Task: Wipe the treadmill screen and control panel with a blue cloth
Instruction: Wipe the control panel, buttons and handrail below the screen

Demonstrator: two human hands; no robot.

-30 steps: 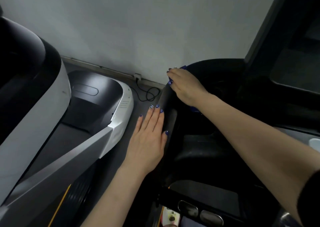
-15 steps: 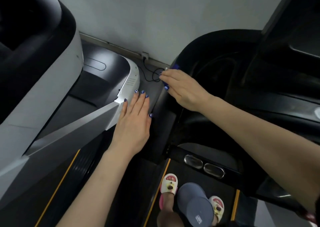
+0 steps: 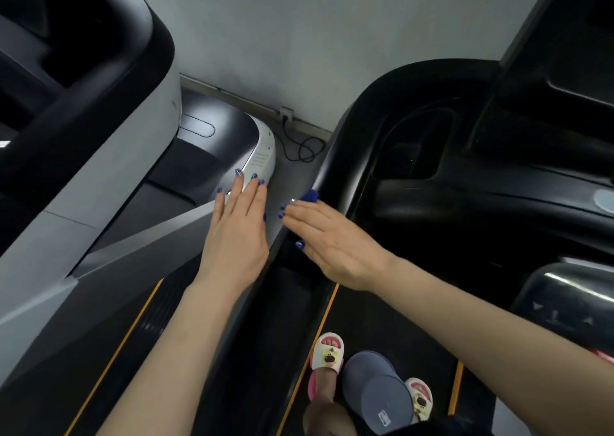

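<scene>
Right hand [image 3: 335, 246] lies palm-down on the left rail of the glossy black treadmill console [image 3: 415, 183], fingers nearly straight, pressing the small blue cloth [image 3: 309, 195] onto the rail. Only a corner of cloth shows, poking out past the fingertips at about 11 o'clock of the hand; the rest is hidden under the palm. Whether any finger curls round it, I cannot tell.

Left hand [image 3: 234, 236] is flat, fingers straight and together, grasping nothing. It sits at 9 o'clock of the right hand, just beside it, not touching. What it rests on is unclear from this angle.

Outward:
- Grey-and-white neighbouring treadmill [image 3: 99, 176] fills 9 to 11 o'clock, its white front corner just beyond the left fingertips.
- Black coiled power cable [image 3: 304, 149] on the floor at 12 o'clock, between the two machines, running up to a small wall socket [image 3: 286, 114].
- Dark recessed tray of the console at 1 o'clock, tilted black screen panel [image 3: 558, 60] beyond it at 2 o'clock.
- Black running belt with orange edge lines [image 3: 319, 329] at 6 o'clock, two feet in white cartoon-face slippers [image 3: 327, 352] on it, grey cap brim [image 3: 375, 392] partly covering them.
</scene>
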